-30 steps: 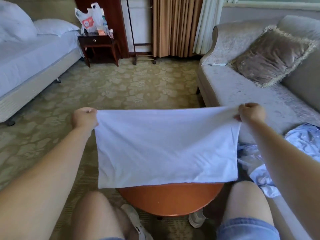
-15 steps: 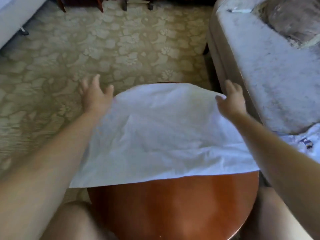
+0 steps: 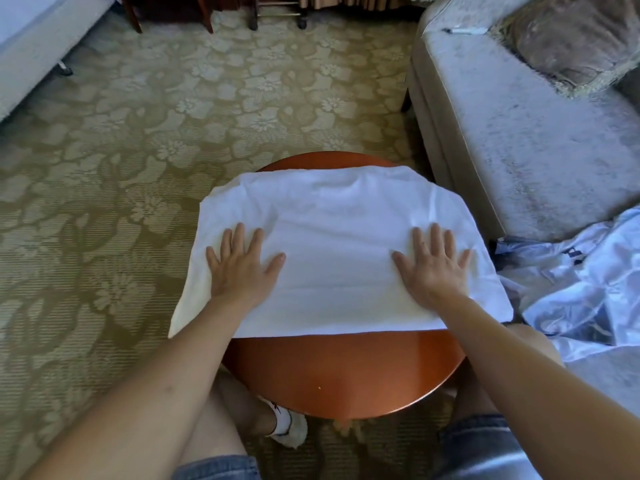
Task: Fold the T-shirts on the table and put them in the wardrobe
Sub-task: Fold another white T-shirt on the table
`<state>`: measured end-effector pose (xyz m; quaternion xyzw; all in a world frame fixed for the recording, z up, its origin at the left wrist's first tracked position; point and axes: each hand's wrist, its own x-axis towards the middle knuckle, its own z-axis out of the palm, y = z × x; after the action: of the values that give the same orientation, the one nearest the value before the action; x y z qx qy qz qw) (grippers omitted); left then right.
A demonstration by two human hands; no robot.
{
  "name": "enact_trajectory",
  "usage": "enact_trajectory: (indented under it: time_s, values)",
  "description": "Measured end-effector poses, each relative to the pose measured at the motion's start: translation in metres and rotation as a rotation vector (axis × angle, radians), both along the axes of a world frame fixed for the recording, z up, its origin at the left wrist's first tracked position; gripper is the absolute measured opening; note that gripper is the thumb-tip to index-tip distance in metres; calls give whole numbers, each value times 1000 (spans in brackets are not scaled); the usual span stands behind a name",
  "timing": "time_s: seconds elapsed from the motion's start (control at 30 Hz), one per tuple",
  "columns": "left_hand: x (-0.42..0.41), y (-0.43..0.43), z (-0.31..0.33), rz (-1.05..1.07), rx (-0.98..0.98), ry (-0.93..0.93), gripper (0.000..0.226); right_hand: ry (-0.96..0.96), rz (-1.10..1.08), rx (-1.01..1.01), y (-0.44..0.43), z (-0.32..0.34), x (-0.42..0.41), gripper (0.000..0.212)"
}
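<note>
The left hand and right hand lie flat, palms down (fingers spread apart).

A white T-shirt is lying spread over the round table, its side edges overhanging. The left hand and right hand are pressing flat on it, fingers straight, toward the table's left and right sides.
</note>
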<state>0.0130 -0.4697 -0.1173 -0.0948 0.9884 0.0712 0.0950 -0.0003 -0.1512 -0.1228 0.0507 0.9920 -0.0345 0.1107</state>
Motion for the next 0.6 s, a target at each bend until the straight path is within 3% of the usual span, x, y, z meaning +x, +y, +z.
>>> enact_trajectory:
  time_s: [0.13,0.23,0.43,0.6]
  values:
    - [11,3,9,8,40,0,61,-66,-62,-7,-2,9,1,77]
    - [15,-5,19,151,82,107,51,-36,-35,-19,-20,16,3,77]
    - [24,-26,26,503,322,42,98,-45,65,-68,-35,-3,22,77]
    - [24,-24,37,544,356,36,105,-16,63,-49,-23,-3,21,75]
